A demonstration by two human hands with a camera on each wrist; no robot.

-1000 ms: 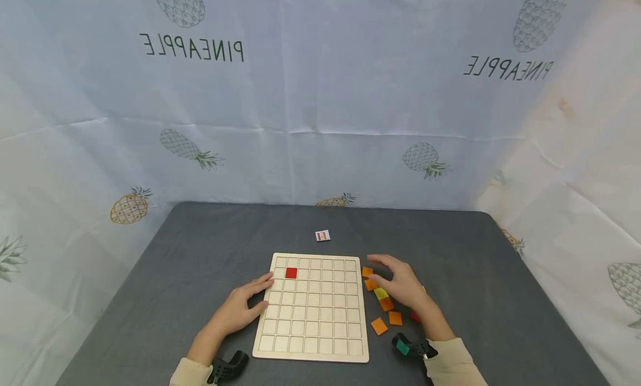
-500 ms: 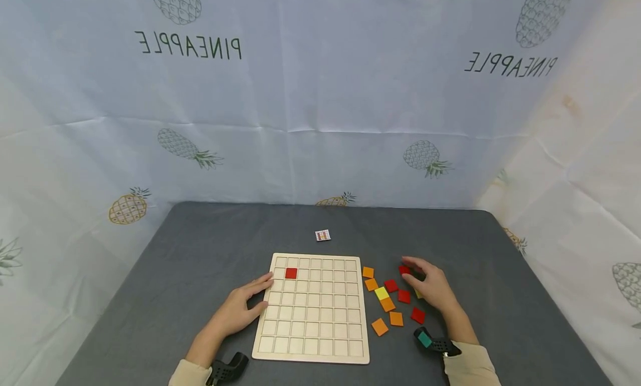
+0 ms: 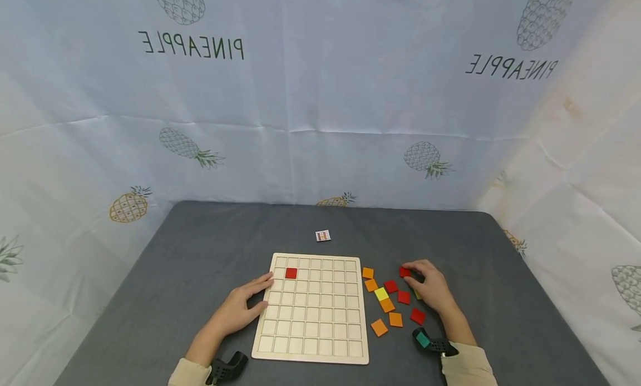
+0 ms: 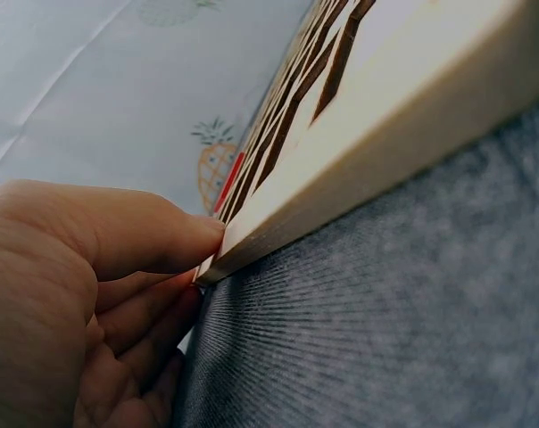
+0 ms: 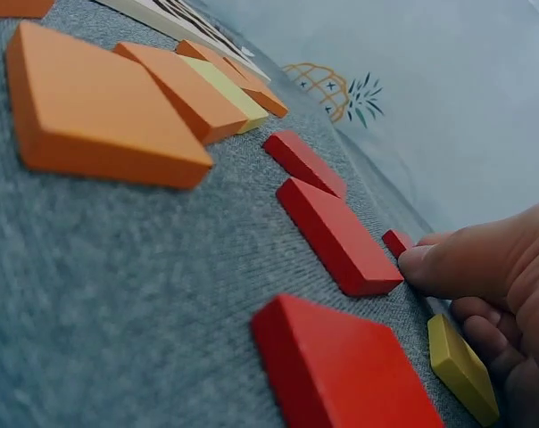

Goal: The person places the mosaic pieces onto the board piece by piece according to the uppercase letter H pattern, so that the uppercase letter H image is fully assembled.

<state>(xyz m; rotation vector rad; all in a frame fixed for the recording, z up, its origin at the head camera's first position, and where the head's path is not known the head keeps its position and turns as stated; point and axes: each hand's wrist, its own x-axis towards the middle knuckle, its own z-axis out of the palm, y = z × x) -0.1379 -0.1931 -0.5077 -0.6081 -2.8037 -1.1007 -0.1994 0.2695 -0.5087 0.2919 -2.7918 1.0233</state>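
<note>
Right of the board [image 3: 312,319], the right hand [image 3: 432,287] pinches a red tile [image 3: 404,272] between thumb and finger; that hand is much nearer it. The left hand [image 3: 239,305] rests, fingers apart, on the board's left edge.

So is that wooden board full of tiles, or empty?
Nearly empty: just one red tile sits on the wooden board; the other squares that the head view shows are bare wood.
</note>
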